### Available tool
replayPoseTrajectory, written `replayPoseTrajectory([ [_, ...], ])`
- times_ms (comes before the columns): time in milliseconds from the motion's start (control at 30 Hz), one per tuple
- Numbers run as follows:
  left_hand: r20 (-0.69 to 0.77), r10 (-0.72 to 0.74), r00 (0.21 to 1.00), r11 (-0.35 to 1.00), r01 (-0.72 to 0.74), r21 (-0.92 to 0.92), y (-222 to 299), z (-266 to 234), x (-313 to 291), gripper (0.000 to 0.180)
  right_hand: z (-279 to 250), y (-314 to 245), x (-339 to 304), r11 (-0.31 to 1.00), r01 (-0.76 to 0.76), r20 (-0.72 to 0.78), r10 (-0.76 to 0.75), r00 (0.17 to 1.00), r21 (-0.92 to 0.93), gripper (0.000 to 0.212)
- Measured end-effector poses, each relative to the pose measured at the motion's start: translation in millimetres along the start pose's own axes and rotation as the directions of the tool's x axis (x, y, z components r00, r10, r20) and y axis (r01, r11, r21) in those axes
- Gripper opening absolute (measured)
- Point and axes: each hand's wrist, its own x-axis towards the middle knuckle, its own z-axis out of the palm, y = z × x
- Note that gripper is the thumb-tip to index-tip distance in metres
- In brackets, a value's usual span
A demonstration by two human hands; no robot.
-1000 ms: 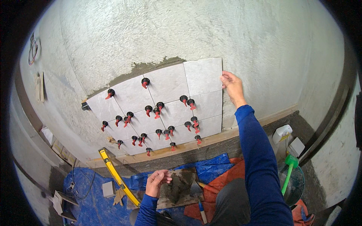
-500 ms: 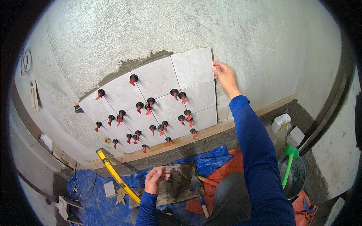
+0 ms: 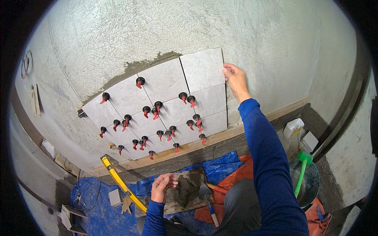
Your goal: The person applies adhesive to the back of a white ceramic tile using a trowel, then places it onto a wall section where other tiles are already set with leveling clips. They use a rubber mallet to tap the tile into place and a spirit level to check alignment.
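My right hand point(image 3: 235, 80) pinches the right edge of the light grey tile point(image 3: 202, 70) at the upper right of a tiled patch on the wall. Fingers and thumb meet near that tile's upper right corner. A dark gap runs along its left side, between it and the neighbouring tile point(image 3: 163, 80). Black and red levelling clips point(image 3: 183, 97) stick out of the joints between the other tiles; the upper right tile's left joint has none along its upper part. Low over the mortar board point(image 3: 169, 208), my left hand point(image 3: 162, 188) is half curled with its fingers apart, and nothing shows in it.
Grey mortar point(image 3: 189, 188) lies on the board, beside a trowel point(image 3: 205, 192) and a blue-and-white handled tool point(image 3: 214, 215). A yellow spirit level point(image 3: 122, 183) leans at left. At right stand a dark bucket point(image 3: 315, 185) with a green-handled tool point(image 3: 302, 173) and a white jug point(image 3: 293, 128).
The upper right tile has shifted slightly right with my right hand, and the gap at its left side has widened. My left hand stays where it was.
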Motion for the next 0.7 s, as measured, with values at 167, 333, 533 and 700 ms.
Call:
replayPoseTrajectory([
  [167, 0.012, 0.001, 1.000, 1.000, -0.001, -0.004, 0.5, 1.5, -0.4, 0.048, -0.4, -4.1, -2.2, 0.999, 0.013, 0.012, -0.012, 1.000, -0.037, 0.029],
  [333, 0.012, -0.008, 1.000, 1.000, 0.008, -0.016, -0.6, 3.5, 0.1, 0.046, 1.2, -7.4, -3.0, 0.998, 0.012, 0.005, -0.012, 1.000, -0.056, 0.028],
  [533, 0.002, -0.015, 1.000, 1.000, 0.015, -0.019, -0.4, 3.0, -0.3, 0.045, 2.9, -5.5, -3.9, 0.999, 0.032, -0.006, -0.033, 0.999, -0.032, 0.028],
  [700, 0.018, -0.008, 1.000, 1.000, 0.007, 0.009, -0.1, 3.7, 0.2, 0.050, 2.0, -5.4, -2.4, 0.998, 0.013, -0.003, -0.014, 1.000, -0.060, 0.028],
])
